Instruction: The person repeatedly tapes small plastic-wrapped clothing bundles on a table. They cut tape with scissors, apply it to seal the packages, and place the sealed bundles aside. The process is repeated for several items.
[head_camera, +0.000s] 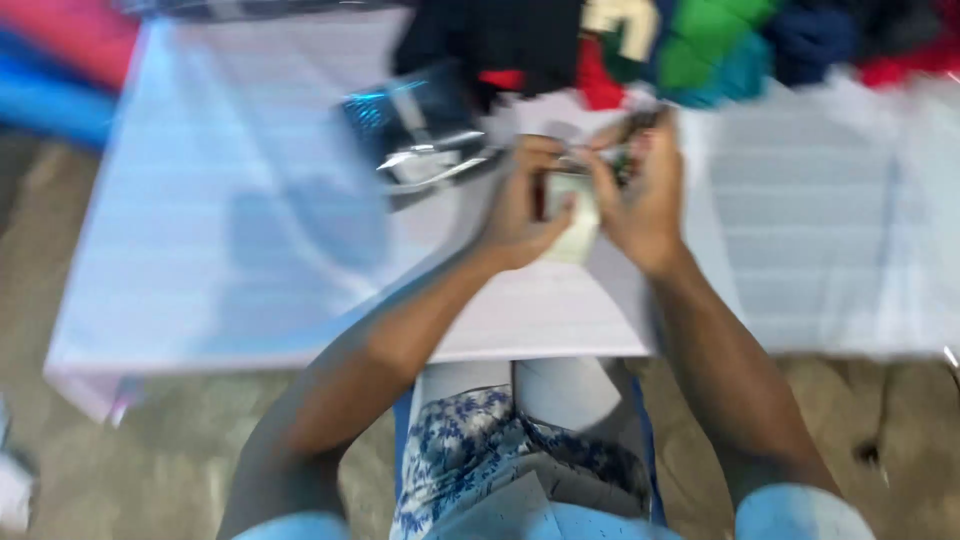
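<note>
Both hands meet above the white-covered worktop (250, 250). The left hand (520, 205) and right hand (645, 200) pinch a small pale card-like piece (572, 215) between them. It looks light, thin and bendable, best gripped by its edges. Blur hides finer detail.

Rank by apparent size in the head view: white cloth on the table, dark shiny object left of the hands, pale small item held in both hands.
1. White cloth, by far the largest.
2. Dark shiny object.
3. Pale small item, partly hidden by the left hand and right hand; blur makes its edges unsure.
</note>
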